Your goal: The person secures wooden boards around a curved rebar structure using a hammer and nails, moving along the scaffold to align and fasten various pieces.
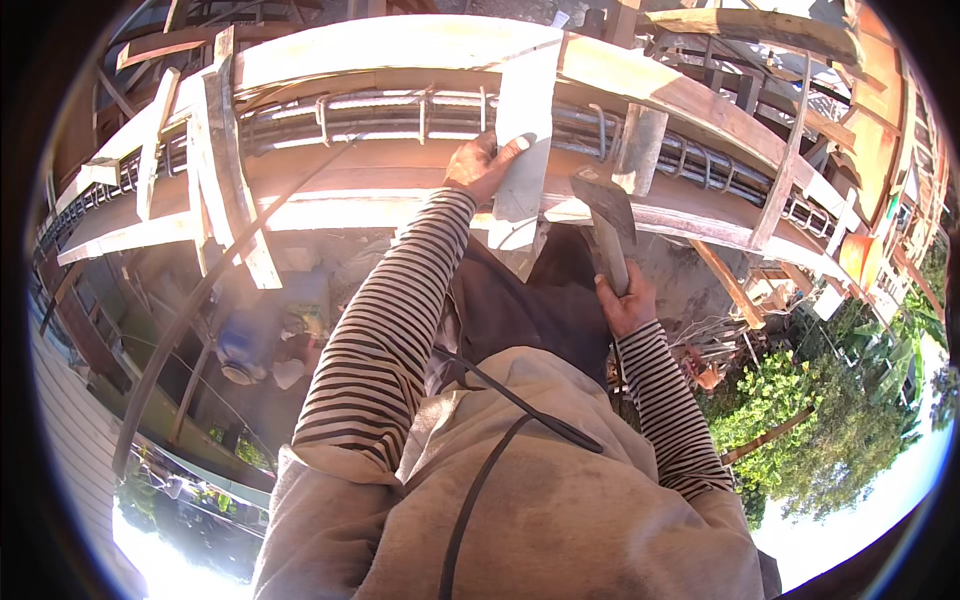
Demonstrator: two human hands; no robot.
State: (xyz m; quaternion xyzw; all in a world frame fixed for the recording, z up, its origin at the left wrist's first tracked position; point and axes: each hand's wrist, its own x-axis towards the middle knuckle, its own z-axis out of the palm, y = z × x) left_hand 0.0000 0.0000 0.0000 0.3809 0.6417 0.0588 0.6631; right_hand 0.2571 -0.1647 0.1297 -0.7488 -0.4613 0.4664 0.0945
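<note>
A short pale board (526,120) lies crosswise over two long planks of a wooden beam form. My left hand (478,166) is closed on this board's left edge, its thumb resting on the upper face. In my right hand (628,302) is a hatchet-like tool (606,210) with a wooden handle and a broad, flat metal head. The fingers wrap the lower handle, and the head is raised near the form's near plank (670,219), right of the board. Steel reinforcing bars (385,100) with bent ties run between the near plank and the far plank (400,42).
Other wooden cross pieces (222,150) brace the form at left, and another block (640,148) spans it at right. A dark cable (190,310) crosses the left side. Below are a blue container (245,345) and leafy plants (800,430). More timber framing stands beyond.
</note>
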